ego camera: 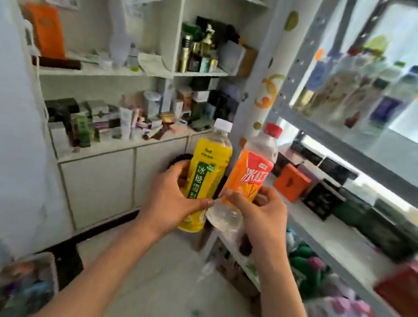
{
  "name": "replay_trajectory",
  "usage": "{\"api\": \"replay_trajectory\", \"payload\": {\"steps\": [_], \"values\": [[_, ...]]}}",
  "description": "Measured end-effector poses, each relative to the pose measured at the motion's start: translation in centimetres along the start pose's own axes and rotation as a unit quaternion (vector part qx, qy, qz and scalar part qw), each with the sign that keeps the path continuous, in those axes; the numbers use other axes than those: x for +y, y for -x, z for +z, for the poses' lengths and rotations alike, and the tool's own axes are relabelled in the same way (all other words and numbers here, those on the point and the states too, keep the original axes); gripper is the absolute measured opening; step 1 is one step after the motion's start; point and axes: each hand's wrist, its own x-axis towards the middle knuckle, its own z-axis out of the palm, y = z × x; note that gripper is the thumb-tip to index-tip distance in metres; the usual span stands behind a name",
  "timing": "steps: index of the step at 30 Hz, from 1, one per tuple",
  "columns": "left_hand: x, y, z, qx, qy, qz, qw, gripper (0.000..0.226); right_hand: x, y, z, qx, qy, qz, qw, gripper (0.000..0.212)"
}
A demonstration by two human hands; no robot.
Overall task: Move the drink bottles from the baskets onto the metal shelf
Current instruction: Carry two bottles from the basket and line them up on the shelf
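We are facing the metal shelf (372, 142), holding both bottles aloft, clear of it. Left hand (171, 202) is gripping the yellow bottle (206, 174); right hand (256, 217) is pinching the tilted orange bottle (250, 177) low, risking slippage.

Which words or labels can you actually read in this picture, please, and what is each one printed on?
"冰糖雪梨": yellow-label bottle, held in the left hand.
"冰红", a third character cut off: orange-label bottle, held in the right hand.
Small print on both, the metal shelf bottles and boxes: too blurred.
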Motion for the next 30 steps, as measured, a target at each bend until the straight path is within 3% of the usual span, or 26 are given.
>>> {"api": "replay_trajectory", "payload": {"steps": [8, 16, 22, 30], "values": [[4.6, -4.8, 8.3, -0.103, 0.062, 0.065, 0.991, 0.085, -2.6, -3.6, -8.0, 0.1, 0.021, -0.021, 0.995, 0.039], [12.0, -8.5, 17.8, -0.138, 0.086, 0.135, 0.977, 0.074, -4.5, -9.1, -17.1, 0.16, 0.051, -0.085, 0.982, 0.035], [17.5, -11.2, 26.5, -0.11, 0.085, 0.163, 0.977, 0.078, -5.1, -16.3, -25.1, 0.167, 0.067, -0.124, 0.976, 0.052], [23.1, -16.8, 35.2, -0.035, 0.106, 0.174, 0.978, 0.071, -7.2, -26.2, -33.1, 0.133, 0.084, -0.141, 0.977, 0.053]]}}
